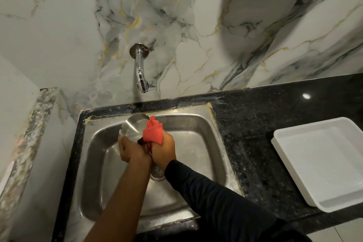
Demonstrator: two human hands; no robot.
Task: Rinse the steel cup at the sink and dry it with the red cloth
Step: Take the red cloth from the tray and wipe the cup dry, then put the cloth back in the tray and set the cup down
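The steel cup [133, 126] is held over the steel sink [198, 124], tilted with its shiny side facing up and away from me. My left hand [132, 150] grips the cup's lower end. My right hand [163, 150] is closed around the bunched red cloth [152, 133] and presses it against the cup's right side. A small dark part shows between cloth and cup. The two hands touch each other above the basin.
A chrome tap [141, 72] juts from the marble wall above the sink, with no water running. The drain [157, 172] lies under my right wrist. A white tray [322, 161] sits on the black granite counter [255, 124] at the right. A marble ledge [25, 139] borders the left.
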